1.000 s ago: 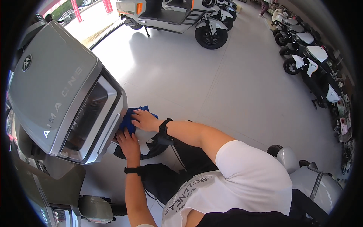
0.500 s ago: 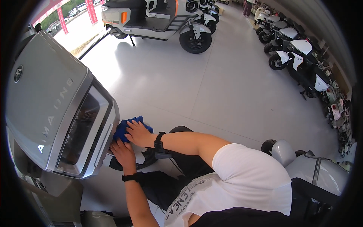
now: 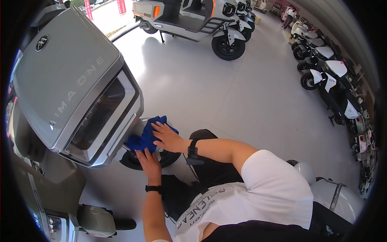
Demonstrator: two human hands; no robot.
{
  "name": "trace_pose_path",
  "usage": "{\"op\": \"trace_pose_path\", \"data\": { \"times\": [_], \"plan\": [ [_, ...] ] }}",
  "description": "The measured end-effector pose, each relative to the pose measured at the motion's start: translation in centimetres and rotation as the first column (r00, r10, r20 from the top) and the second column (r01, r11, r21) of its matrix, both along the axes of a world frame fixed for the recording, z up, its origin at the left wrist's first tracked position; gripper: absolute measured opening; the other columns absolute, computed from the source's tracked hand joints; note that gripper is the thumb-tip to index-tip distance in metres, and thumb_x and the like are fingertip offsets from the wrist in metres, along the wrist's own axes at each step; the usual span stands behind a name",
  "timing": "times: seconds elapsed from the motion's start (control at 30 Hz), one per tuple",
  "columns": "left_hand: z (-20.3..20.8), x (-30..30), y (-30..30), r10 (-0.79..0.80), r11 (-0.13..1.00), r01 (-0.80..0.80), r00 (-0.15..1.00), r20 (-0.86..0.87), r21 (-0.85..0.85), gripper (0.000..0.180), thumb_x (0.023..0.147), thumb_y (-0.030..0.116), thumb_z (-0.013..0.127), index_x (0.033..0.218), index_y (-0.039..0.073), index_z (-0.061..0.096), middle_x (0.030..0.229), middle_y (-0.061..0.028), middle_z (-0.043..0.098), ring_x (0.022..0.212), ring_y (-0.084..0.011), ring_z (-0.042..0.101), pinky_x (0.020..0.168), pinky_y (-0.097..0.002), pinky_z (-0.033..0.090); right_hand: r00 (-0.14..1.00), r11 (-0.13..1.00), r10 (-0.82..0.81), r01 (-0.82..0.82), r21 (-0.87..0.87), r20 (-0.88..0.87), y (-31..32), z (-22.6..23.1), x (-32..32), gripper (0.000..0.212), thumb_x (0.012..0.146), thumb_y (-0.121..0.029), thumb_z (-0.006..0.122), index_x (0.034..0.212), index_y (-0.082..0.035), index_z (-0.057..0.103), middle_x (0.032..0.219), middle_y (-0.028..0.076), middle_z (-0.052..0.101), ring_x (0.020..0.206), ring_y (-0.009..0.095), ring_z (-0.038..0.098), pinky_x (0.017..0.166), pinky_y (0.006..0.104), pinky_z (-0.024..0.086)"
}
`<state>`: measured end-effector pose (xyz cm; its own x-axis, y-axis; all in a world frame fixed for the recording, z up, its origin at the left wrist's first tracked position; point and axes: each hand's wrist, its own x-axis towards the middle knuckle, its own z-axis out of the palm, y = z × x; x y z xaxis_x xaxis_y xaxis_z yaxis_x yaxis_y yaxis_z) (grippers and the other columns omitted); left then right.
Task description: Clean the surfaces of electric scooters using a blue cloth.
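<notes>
A crumpled blue cloth point(image 3: 146, 136) lies over the pale front fender point(image 3: 140, 124) of a grey scooter, below its headlight. My right hand point(image 3: 168, 138) rests on the cloth's right side, its fingers spread and stretched out. Against the cloth's lower edge is my left hand point(image 3: 150, 166), fingers extended and touching the fabric. Beneath both hands, the black front wheel point(image 3: 170, 159) shows in part. The scooter's grey front panel point(image 3: 70, 76), with a dark headlight point(image 3: 96, 117), rises to the left of my hands.
A white and orange scooter point(image 3: 177, 20) stands at the far side. Several motorcycles and scooters line the right wall, including a white and black one point(image 3: 330, 80). Another olive scooter point(image 3: 96, 220) is at lower left, and a silver one point(image 3: 336, 197) behind my right arm.
The whole view has shifted, so the scooter and my hands appear farther right. My right hand has slid slightly away from the left hand, and the cloth looks more spread out.
</notes>
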<state>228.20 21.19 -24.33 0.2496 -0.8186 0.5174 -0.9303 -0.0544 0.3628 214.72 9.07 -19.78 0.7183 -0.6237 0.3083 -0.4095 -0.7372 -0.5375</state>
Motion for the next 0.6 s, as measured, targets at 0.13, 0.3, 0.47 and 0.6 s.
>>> {"op": "trace_pose_path", "data": {
  "times": [0.13,0.3,0.47,0.6],
  "plan": [
    [-3.7,-3.2,3.0,-0.001,0.985,0.038,0.977,-0.214,0.167,0.052,0.091,0.012,0.058,0.133,-0.012,0.036,0.137,-0.0417,0.029,0.13,-0.0572,0.029,0.109,-0.0558,0.028,0.998,0.98,0.048,-0.056,-0.192,-0.049,1.9,-0.5,-1.2,0.047,0.09,-0.031,0.061,0.131,-0.01,0.053,0.153,0.018,0.028,0.144,0.04,0.019,0.114,0.055,0.021],
    [-5.8,-5.5,3.0,0.037,0.977,0.03,0.95,-0.31,0.211,0.06,0.088,0.015,0.062,0.132,-0.015,0.034,0.132,-0.0409,0.032,0.127,-0.0593,0.03,0.107,-0.0572,0.031,0.995,0.96,0.076,-0.091,-0.263,-0.065,1.7,-0.1,-1.1,0.048,0.083,-0.028,0.068,0.128,-0.016,0.056,0.153,0.017,0.028,0.143,0.043,0.019,0.112,0.0587,0.022],
    [-5.6,-6.5,1.1,0.117,0.991,-0.06,0.835,-0.538,0.122,0.077,0.095,0.018,0.056,0.145,-0.014,0.006,0.145,-0.0448,0.005,0.136,-0.0592,0.011,0.115,-0.0523,0.015,0.991,0.964,0.134,-0.128,-0.231,0.007,-0.1,1.3,1.7,0.053,0.077,-0.032,0.067,0.127,-0.014,0.058,0.148,0.02,0.037,0.139,0.046,0.027,0.111,0.0601,0.022],
    [-2.8,-5.6,-1.0,0.159,0.983,-0.174,0.668,-0.727,0.056,0.09,0.093,0.014,0.056,0.146,-0.009,-0.012,0.146,-0.0456,-0.009,0.138,-0.0592,0.002,0.115,-0.0508,0.011,0.992,0.976,0.122,-0.124,-0.177,-0.022,-1.0,2.1,5.3,0.055,0.076,-0.035,0.064,0.127,-0.014,0.057,0.145,0.023,0.04,0.135,0.047,0.032,0.11,0.0603,0.025]
  ]
}}
